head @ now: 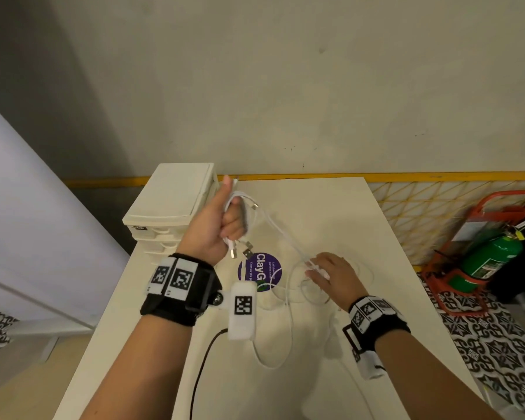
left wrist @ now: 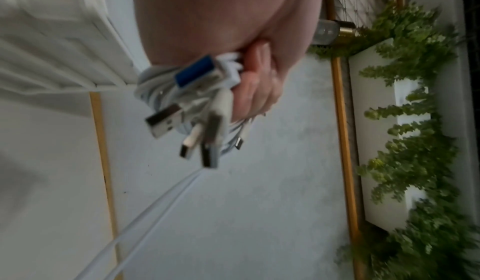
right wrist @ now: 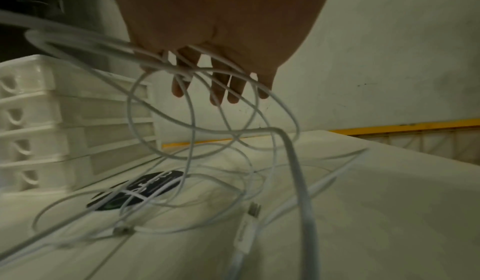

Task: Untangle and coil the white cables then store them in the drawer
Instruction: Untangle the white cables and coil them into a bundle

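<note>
My forearms and the tagged wrist straps fill the bottom of the head view, and past them my left hand (head: 222,225) is raised above the table (head: 406,298), thumb up, its fingers curled tight around a coiled bundle of white cables (head: 240,204). The left wrist view shows that bundle (left wrist: 166,91) packed against my palm with several USB plugs (left wrist: 166,122) sticking out below the fist, one with a blue insert. A strand runs down from the bundle to my right hand (head: 331,274), which is low over the table with its fingers spread and fairly straight; the strand passes between or under them, and I cannot tell whether I am pinching it or only guiding it. In the right wrist view, loose loops (right wrist: 207,120) hang tangled around those fingers (right wrist: 221,87), and more slack lies on the table over a round dark sticker (right wrist: 140,190), with a connector end (right wrist: 253,210) resting nearby. I judge I am mid-way through the untangle-and-coil step: part of the cable is wound and the rest is still loose and crossed. The next move calls for drawing the strand free of the loops without tightening a knot, then feeding it up so the left hand can take another turn. The drawer unit (head: 170,207) stands just beside my left hand at the table's far left corner, its drawers (right wrist: 33,132) closed as far as I can see, so storing comes later.
</note>
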The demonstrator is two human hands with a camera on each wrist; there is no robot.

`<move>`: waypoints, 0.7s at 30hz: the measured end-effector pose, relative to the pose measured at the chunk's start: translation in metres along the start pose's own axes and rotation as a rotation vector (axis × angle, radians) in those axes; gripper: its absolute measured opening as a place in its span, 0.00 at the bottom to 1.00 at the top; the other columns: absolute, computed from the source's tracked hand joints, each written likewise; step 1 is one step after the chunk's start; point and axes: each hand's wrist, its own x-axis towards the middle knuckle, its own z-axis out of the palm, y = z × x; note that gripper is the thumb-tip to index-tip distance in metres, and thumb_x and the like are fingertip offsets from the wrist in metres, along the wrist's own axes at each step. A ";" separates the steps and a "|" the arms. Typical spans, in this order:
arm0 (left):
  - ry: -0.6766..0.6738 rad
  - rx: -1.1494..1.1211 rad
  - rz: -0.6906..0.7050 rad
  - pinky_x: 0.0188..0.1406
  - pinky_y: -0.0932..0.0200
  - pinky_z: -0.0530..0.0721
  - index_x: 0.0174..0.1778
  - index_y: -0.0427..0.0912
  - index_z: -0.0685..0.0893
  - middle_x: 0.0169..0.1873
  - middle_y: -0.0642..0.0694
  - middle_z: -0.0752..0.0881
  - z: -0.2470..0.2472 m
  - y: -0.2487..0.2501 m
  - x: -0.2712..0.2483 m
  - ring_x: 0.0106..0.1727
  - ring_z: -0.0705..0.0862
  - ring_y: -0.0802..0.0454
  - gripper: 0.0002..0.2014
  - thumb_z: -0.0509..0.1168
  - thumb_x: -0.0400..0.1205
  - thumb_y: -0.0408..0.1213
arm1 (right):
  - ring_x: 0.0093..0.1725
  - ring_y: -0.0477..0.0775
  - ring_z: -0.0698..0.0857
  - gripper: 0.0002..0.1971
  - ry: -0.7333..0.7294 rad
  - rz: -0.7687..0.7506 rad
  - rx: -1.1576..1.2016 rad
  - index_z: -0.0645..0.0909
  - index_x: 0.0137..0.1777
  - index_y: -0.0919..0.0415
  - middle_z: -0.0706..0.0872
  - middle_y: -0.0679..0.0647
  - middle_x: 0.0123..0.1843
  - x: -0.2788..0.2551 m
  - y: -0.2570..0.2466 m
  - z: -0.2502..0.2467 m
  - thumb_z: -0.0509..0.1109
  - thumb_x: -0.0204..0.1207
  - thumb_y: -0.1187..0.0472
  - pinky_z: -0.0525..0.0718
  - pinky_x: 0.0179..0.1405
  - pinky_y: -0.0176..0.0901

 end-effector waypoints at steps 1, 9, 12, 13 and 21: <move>0.042 0.002 0.022 0.09 0.69 0.58 0.29 0.43 0.70 0.12 0.56 0.61 -0.002 0.000 0.001 0.10 0.59 0.61 0.23 0.49 0.88 0.52 | 0.65 0.57 0.77 0.35 0.041 0.019 0.035 0.81 0.63 0.53 0.78 0.56 0.67 0.001 -0.001 -0.005 0.57 0.67 0.28 0.72 0.69 0.57; 0.270 0.054 0.111 0.14 0.66 0.61 0.30 0.45 0.71 0.16 0.54 0.63 -0.026 -0.006 0.002 0.15 0.60 0.58 0.22 0.55 0.84 0.56 | 0.53 0.50 0.82 0.12 0.249 0.150 0.281 0.88 0.48 0.61 0.81 0.52 0.59 0.017 -0.016 -0.020 0.76 0.70 0.54 0.74 0.55 0.34; 0.347 0.034 0.148 0.13 0.67 0.65 0.29 0.46 0.71 0.16 0.55 0.64 -0.051 -0.003 0.002 0.16 0.61 0.59 0.23 0.55 0.83 0.58 | 0.52 0.44 0.81 0.12 0.232 0.063 0.261 0.89 0.49 0.59 0.83 0.46 0.54 0.015 -0.022 -0.024 0.74 0.72 0.52 0.74 0.54 0.31; 0.356 0.019 0.172 0.13 0.67 0.66 0.28 0.47 0.70 0.16 0.56 0.64 -0.058 0.000 0.002 0.15 0.61 0.59 0.23 0.55 0.84 0.59 | 0.51 0.44 0.82 0.12 0.203 0.024 0.235 0.89 0.49 0.58 0.83 0.45 0.52 0.013 -0.022 -0.025 0.73 0.73 0.51 0.75 0.54 0.31; 0.523 0.060 0.208 0.14 0.65 0.64 0.26 0.48 0.71 0.17 0.54 0.66 -0.071 0.026 -0.007 0.16 0.63 0.58 0.22 0.60 0.82 0.57 | 0.55 0.61 0.83 0.17 0.066 0.325 -0.042 0.84 0.56 0.60 0.85 0.60 0.57 0.005 0.024 -0.007 0.57 0.83 0.52 0.77 0.53 0.46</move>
